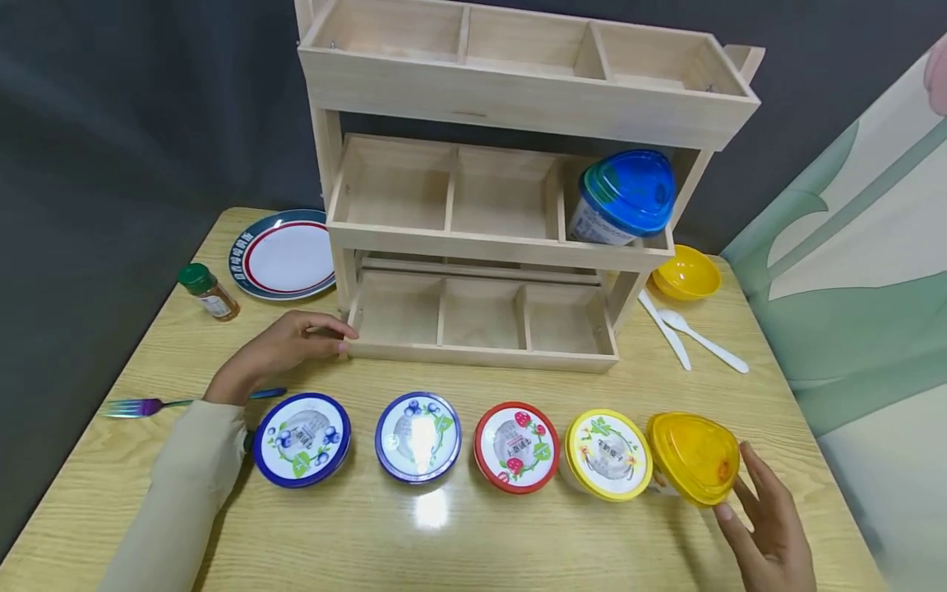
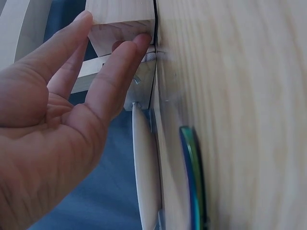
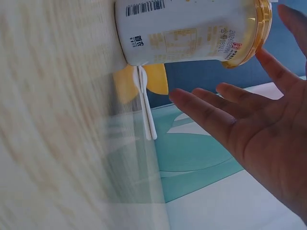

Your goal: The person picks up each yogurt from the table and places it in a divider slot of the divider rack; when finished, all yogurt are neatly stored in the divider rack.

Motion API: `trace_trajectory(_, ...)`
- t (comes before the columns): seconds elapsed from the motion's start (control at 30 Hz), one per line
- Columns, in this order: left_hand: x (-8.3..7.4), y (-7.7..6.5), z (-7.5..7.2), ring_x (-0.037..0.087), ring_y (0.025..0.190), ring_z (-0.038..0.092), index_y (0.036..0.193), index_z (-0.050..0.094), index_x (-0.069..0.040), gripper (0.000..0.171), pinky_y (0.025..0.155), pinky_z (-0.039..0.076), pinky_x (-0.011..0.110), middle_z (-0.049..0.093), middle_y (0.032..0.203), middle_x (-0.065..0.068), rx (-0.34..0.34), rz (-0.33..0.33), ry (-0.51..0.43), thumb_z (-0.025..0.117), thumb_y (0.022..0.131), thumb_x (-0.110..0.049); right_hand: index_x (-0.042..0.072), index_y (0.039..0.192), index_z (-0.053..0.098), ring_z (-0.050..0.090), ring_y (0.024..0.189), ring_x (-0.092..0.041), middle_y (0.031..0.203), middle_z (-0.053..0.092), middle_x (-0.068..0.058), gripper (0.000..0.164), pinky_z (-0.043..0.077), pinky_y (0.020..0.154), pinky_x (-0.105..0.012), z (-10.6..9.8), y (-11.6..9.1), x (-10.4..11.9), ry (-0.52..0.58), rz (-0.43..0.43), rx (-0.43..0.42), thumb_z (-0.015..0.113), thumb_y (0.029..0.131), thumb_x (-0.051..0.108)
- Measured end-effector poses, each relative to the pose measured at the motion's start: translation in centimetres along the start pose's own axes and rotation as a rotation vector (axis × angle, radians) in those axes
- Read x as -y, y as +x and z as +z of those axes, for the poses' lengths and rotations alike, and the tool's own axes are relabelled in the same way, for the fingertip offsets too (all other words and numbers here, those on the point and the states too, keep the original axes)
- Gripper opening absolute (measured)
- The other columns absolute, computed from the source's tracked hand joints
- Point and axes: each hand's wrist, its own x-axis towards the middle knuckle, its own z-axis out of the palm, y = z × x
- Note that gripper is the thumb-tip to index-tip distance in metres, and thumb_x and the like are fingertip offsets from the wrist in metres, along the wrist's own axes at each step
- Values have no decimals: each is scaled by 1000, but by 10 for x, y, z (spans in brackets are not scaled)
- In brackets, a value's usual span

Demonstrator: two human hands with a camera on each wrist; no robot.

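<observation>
My left hand (image 1: 296, 341) touches the left end of the bottom wooden tray (image 1: 481, 353). The left wrist view shows its thumb and fingertips at the end of the wood (image 2: 122, 31). My right hand (image 1: 773, 522) is spread beside a tub with a rounded-triangular yellow lid (image 1: 695, 456), fingertips at or very near the lid's rim. Its printed white side (image 3: 187, 36) shows in the right wrist view. Left of it stand a round yellow-lidded tub (image 1: 609, 455), a red-rimmed tub (image 1: 516, 448) and two blue-rimmed tubs (image 1: 418, 437), (image 1: 302, 440).
A three-tier wooden rack (image 1: 518, 90) stands behind the tubs. A blue-lidded tub (image 1: 629, 193) sits tilted in its middle tier's right compartment. Around it are a plate (image 1: 288, 255), a green-capped spice bottle (image 1: 210, 292), a fork (image 1: 148, 407), a yellow bowl (image 1: 688, 274), and white plastic cutlery (image 1: 703, 337).
</observation>
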Motion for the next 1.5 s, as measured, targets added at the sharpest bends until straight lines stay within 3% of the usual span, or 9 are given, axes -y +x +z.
trace_trajectory(0.23, 1, -1, 1, 29, 126, 58, 134, 72, 2, 31, 98, 52, 29, 68, 137, 18, 3, 11, -1, 70, 107, -14, 10, 172, 27, 16, 164, -24, 181, 12, -7, 85, 47, 95, -7, 1, 1, -2, -12, 37, 66, 54, 100, -26)
trace_trajectory(0.4, -1, -2, 0, 29, 126, 58, 133, 73, 2, 31, 96, 52, 27, 68, 137, 17, 4, 12, 9, 70, 107, -14, 14, 173, 26, 10, 165, -36, 182, -1, -7, 84, 47, 91, -5, 3, 6, -3, -122, 74, 106, 58, 103, -18)
trace_trajectory(0.47, -2, -3, 0, 27, 124, 59, 133, 73, 1, 31, 96, 52, 27, 68, 137, 17, 3, 9, 16, 70, 107, -15, 14, 173, 28, 14, 164, -35, 182, -1, -7, 80, 47, 90, -5, 4, 7, -3, -170, 73, 119, 60, 105, -14)
trace_trajectory(0.57, -2, -3, 0, 25, 121, 61, 133, 73, 1, 30, 95, 53, 27, 69, 136, 18, 7, 10, 24, 69, 108, -15, 10, 169, 32, 31, 158, -18, 180, 10, -4, 77, 49, 90, -7, 6, 7, -3, -169, 44, 118, 62, 103, -16)
trace_trajectory(0.73, -2, -5, -1, 24, 120, 61, 133, 73, 2, 30, 94, 54, 26, 68, 136, 18, 9, 18, 26, 69, 108, -14, 0, 161, 36, 53, 129, 3, 160, 37, 4, 78, 55, 87, -13, 10, 9, -1, -84, -45, 114, 59, 93, -31)
trace_trajectory(0.93, -1, -4, -2, 29, 124, 60, 133, 73, 1, 30, 95, 53, 26, 68, 137, 19, 8, 21, 36, 69, 108, -14, -5, 154, 40, 60, 121, 1, 150, 46, 3, 75, 58, 83, -15, 12, 12, 2, -44, -73, 92, 59, 89, -36)
trace_trajectory(1.17, 0, -2, -1, 31, 125, 59, 134, 73, 1, 30, 97, 53, 28, 68, 137, 18, 7, 15, 35, 69, 108, -15, -2, 156, 41, 58, 124, 0, 149, 48, 4, 75, 56, 83, -12, 6, 17, 12, -117, -65, 38, 61, 91, -32)
trace_trajectory(1.5, -2, -3, 0, 31, 127, 60, 135, 73, -2, 32, 100, 51, 33, 69, 140, 17, 7, -7, 48, 69, 109, -19, -2, 158, 43, 55, 131, -17, 154, 48, -8, 78, 56, 90, -16, -6, 40, 43, 119, -41, -78, 56, 89, -37)
